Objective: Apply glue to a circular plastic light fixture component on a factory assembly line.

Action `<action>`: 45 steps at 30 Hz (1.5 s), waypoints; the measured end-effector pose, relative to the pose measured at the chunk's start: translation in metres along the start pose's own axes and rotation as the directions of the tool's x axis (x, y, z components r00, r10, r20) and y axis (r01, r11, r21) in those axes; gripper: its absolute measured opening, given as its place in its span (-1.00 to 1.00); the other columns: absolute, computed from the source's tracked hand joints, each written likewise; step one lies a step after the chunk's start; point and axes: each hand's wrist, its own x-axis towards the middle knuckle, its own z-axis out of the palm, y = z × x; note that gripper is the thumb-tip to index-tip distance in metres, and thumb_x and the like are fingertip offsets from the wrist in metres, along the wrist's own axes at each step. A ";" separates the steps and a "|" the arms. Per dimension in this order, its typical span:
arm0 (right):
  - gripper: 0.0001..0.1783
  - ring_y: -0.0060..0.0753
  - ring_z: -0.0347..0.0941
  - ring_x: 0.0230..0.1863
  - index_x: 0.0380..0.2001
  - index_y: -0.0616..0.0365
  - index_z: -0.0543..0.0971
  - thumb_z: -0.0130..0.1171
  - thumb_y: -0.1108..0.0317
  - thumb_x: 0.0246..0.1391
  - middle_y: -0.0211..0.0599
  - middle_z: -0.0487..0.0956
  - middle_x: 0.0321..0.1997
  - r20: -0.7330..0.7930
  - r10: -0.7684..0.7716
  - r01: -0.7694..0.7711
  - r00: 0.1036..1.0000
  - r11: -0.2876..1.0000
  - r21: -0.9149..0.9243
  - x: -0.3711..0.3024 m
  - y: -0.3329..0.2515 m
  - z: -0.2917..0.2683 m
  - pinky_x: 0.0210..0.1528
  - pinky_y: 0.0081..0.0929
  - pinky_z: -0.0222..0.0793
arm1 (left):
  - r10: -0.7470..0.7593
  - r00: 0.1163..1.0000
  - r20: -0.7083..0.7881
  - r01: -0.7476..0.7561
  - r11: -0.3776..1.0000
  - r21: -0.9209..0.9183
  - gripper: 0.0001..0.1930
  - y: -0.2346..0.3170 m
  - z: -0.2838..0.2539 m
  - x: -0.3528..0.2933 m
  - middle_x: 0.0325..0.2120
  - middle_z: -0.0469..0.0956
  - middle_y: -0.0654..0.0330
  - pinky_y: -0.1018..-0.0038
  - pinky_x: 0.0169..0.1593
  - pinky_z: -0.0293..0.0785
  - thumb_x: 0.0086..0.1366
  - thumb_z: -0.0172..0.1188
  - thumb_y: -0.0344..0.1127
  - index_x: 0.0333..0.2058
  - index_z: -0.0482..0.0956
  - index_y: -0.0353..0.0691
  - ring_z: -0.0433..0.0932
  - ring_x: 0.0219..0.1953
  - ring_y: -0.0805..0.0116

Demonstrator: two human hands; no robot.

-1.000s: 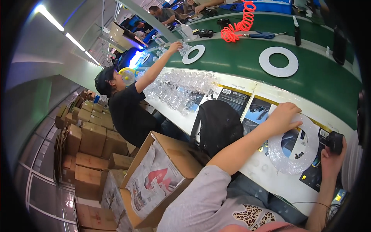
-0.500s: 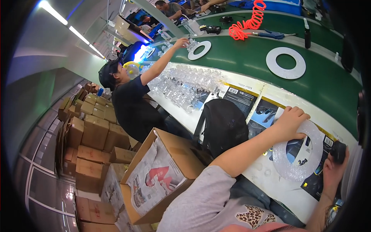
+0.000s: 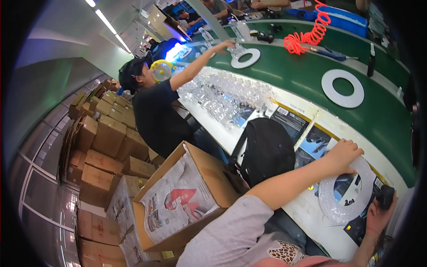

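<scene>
A flat, white speckled ring lies tilted over the printed sheets at the near right of the table. My left hand is closed on its far edge, fingers over the outside and thumb at the inner hole. To the right of the ring, my right hand grips a small rounded black part whose kind I cannot make out. Both forearms come in from the lower edge. Another white ring rests on the green conveyor belt beyond my hands.
A black mesh-backed chair stands left of my arm, beside an open carton lined with newspaper. A co-worker reaches to a further ring on the belt. Clear plastic parts cover the table. A red coiled hose hangs beyond.
My view has shifted, so the scene sits a little lower and further right. My left hand keeps its hold on the ring and my right hand on the black part.
</scene>
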 end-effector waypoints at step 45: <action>-0.66 -0.64 0.28 -0.64 -0.19 0.02 0.56 0.08 0.03 0.12 -0.40 0.56 -0.44 -0.027 0.064 -0.066 0.998 0.996 -0.054 -0.033 -0.013 0.046 -0.68 -0.70 0.05 | 0.179 0.972 -0.153 -0.187 0.982 -0.040 -0.57 -0.004 -0.020 0.013 -0.45 0.50 0.16 0.28 -0.12 0.34 -0.23 0.44 -0.17 -0.38 0.46 -0.16 0.47 -0.30 0.13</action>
